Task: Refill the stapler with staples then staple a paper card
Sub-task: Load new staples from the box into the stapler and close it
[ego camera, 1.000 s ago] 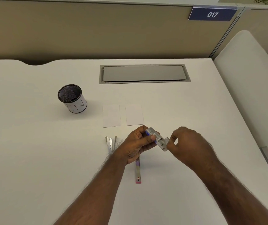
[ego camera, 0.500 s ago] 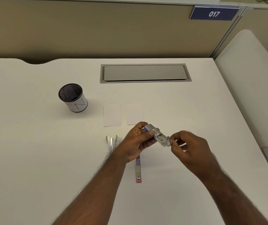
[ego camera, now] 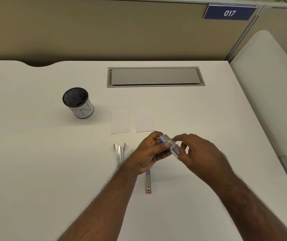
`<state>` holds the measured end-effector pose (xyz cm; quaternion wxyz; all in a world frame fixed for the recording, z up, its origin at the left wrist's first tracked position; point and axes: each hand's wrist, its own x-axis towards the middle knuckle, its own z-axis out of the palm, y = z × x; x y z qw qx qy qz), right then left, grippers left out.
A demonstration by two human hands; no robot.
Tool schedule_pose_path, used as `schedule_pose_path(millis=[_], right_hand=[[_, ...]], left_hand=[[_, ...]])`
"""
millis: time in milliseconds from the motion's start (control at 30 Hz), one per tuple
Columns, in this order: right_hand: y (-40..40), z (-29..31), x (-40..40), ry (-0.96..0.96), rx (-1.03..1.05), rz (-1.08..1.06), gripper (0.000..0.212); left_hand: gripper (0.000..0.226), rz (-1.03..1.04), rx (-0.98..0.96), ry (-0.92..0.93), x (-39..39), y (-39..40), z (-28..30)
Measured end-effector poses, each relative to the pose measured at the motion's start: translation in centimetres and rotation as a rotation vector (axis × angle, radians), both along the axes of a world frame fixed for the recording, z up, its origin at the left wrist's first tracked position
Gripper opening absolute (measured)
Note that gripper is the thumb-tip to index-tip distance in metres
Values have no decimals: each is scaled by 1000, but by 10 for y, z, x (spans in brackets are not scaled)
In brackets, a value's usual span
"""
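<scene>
My left hand (ego camera: 149, 152) grips the staple box (ego camera: 168, 145); its long axis points down-right into my right hand (ego camera: 198, 153), whose fingers pinch the box's open end.

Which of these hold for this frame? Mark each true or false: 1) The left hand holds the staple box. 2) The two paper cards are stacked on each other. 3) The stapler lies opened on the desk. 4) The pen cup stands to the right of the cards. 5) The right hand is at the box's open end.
1) True: the left hand grips the staple box.
2) False: the left paper card and the right paper card lie side by side with a gap between them.
3) True: the stapler lies spread open on the desk, partly behind the left forearm.
4) False: the pen cup stands to their left.
5) True: the right hand has its fingers at the open end.
</scene>
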<state>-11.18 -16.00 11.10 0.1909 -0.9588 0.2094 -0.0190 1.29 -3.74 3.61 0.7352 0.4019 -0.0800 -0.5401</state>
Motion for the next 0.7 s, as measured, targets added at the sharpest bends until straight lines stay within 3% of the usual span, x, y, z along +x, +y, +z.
schedule_pose_path(millis=[233, 700], right_hand=[[2, 8, -1, 42, -26, 6, 9], [-7, 19, -5, 57, 75, -26, 16]], left_hand=[[17, -17, -24, 16, 1, 0, 3], [17, -10, -42, 27, 1, 2, 3]])
